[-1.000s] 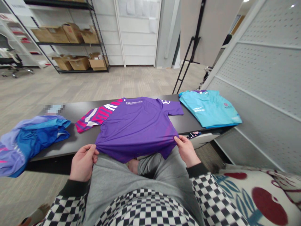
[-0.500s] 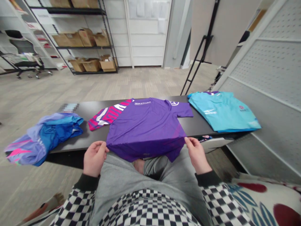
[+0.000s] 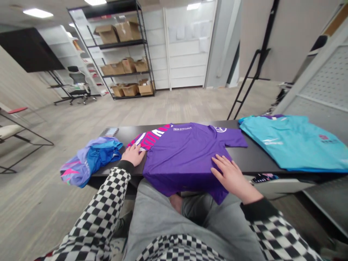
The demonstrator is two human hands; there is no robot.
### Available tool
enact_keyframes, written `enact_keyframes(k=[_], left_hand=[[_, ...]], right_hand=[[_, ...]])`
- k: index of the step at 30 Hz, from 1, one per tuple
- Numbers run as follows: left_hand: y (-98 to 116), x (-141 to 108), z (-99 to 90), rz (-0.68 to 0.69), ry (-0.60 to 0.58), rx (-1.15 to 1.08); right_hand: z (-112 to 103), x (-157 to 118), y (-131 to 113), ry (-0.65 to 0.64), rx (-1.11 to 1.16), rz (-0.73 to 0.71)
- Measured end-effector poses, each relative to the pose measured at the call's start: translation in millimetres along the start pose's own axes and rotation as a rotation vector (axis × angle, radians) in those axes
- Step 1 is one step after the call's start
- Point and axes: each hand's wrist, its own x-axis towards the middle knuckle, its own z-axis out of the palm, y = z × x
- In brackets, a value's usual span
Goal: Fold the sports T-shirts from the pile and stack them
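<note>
A purple T-shirt (image 3: 187, 156) lies spread over the dark table, its lower hem hanging off the near edge above my lap. Its left sleeve is patterned in pink and white; the right one is purple with a white logo. My left hand (image 3: 133, 154) rests at the patterned sleeve, fingers stretched out over its lower end. On the shirt's lower right side lies my right hand (image 3: 230, 175), palm down with fingers spread. Neither hand grips the cloth.
A crumpled blue and lilac garment (image 3: 92, 159) lies at the table's left end, partly over the edge. Flat blue shirts (image 3: 293, 141) are stacked on the right. The black table (image 3: 255, 159) runs across in front of me. Shelving with cardboard boxes (image 3: 130, 67) stands behind.
Both hands have let go of the shirt's lower hem corners. My left hand has moved forward to the patterned sleeve, my right onto the shirt's side. The view has tilted up and turned left.
</note>
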Motion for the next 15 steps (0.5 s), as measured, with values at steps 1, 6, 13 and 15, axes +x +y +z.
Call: enact_keyframes(k=[1,6,13,15], left_hand=[[-5,3,0.0,-0.030,-0.040,0.032],[-26,25,-15.5,-0.049,-0.017,0.055],[-28,97,-36.7,-0.119,-0.009,-0.101],[-28,109,-38.9,-0.108,-0.056,-0.139]], right_hand=[[5,-1,6,-0.023,-0.029,0.007],[14,-10,27,-0.058,-0.093,0.002],[15,-8,25,-0.088,-0.125,0.026],[16,-8,23,-0.085,-0.120,0.032]])
